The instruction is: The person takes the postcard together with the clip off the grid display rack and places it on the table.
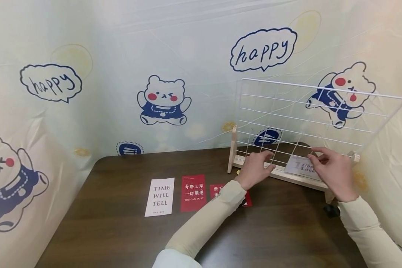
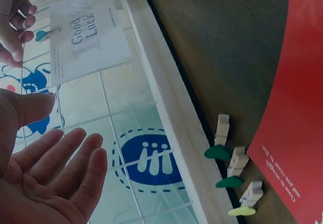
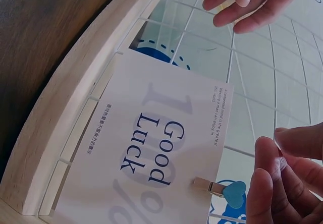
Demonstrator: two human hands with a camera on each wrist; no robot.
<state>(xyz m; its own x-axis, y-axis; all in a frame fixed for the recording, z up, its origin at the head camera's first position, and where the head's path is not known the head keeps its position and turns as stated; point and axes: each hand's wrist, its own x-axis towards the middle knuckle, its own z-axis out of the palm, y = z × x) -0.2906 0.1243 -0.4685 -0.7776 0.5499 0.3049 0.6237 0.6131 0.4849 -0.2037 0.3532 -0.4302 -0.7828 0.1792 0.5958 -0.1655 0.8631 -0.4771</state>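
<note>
A white "Good Luck" card [image 3: 151, 133] lies against the low part of a white wire grid [image 1: 308, 104]. A small wooden clothespin [image 3: 209, 186] with a teal heart grips the card's upper edge. Beside that heart is my right hand [image 1: 333, 171], thumb and forefinger tips close together and nothing visible between them. Further left along the grid, my left hand [image 1: 256, 169] hovers before the wires. Its fingers [image 2: 75, 168] are relaxed and slightly bent, holding nothing.
A wooden base [image 2: 166, 98] supports the grid. Three clothespins [image 2: 237, 161], two green and one yellow, lie beside it. On the brown table [image 1: 114, 238] are a white card [image 1: 159, 197], a red card [image 1: 192, 193] and another red card [image 2: 298, 108] partly behind my left arm.
</note>
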